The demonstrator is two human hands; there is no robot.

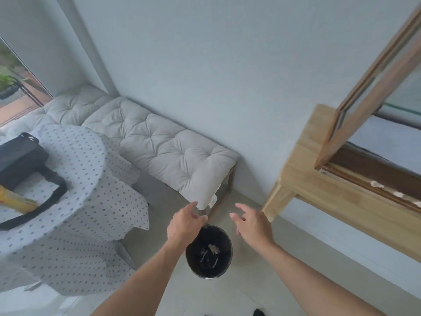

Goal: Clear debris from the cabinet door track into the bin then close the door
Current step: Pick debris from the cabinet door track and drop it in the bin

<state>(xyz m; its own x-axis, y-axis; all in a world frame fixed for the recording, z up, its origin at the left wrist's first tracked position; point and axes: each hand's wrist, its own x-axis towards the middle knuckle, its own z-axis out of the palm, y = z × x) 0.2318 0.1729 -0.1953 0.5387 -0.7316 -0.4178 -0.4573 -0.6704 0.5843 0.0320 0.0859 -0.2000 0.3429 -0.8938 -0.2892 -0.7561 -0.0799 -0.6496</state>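
Observation:
A small black bin (208, 269) stands on the floor below my hands, with pale scraps (213, 248) lying inside. My left hand (185, 224) hovers over the bin's far left rim, fingers apart and holding nothing. My right hand (252, 223) hangs to the right of the bin, fingers spread and empty. At the right stands a wooden cabinet (319, 190) whose glass door (369, 87) is swung open. Pale bits of debris (376, 184) lie along its dark door track (387, 190).
A cushioned bench (159, 142) runs along the wall behind the bin. A round table with a dotted cloth (75, 190) stands at the left, bearing a black bag (18, 158) and a yellow packet (13, 199). Pale floor lies between table and cabinet.

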